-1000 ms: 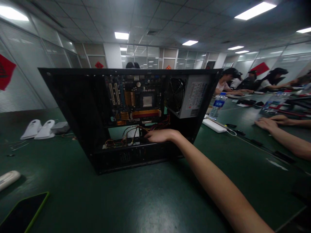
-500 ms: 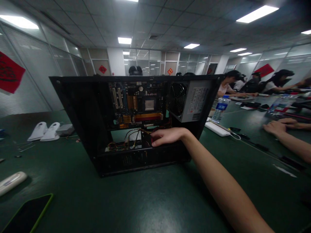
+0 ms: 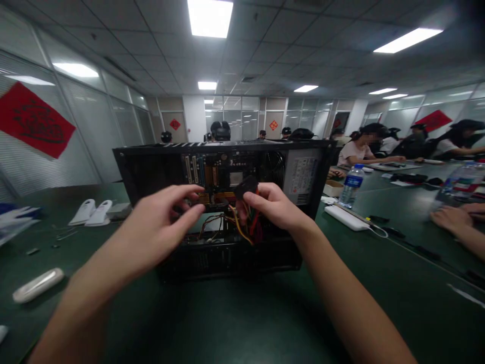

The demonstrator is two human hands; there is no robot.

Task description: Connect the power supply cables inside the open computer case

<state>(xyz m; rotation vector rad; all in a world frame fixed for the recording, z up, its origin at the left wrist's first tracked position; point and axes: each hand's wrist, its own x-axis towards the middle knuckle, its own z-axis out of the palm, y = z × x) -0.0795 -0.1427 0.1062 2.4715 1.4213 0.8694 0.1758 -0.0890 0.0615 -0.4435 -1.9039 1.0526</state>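
A black computer case (image 3: 147, 161) stands on the table, its open side facing me. Inside it are a motherboard (image 3: 242, 163) at the top and a grey power supply (image 3: 301, 167) at upper right. My right hand (image 3: 273, 206) pinches a dark power-cable plug (image 3: 246, 187) in front of the board; yellow, red and other coloured wires (image 3: 238, 227) hang from it. To the left, my left hand (image 3: 159, 217) reaches into the case opening with fingers apart and nothing in them. More thin cables (image 3: 209, 225) lie low in the case.
On the green table (image 3: 212, 318), a white oblong object (image 3: 38, 285) and white stand-like pieces (image 3: 91, 212) lie left. At right are a water bottle (image 3: 351, 186), a white power strip (image 3: 345, 217) and another person's hands (image 3: 452, 218). Other people sit farther back.
My right hand has risen from the case's lower part, bringing up the plug and its wires. My left hand has come into view from the left. The view has tilted upward.
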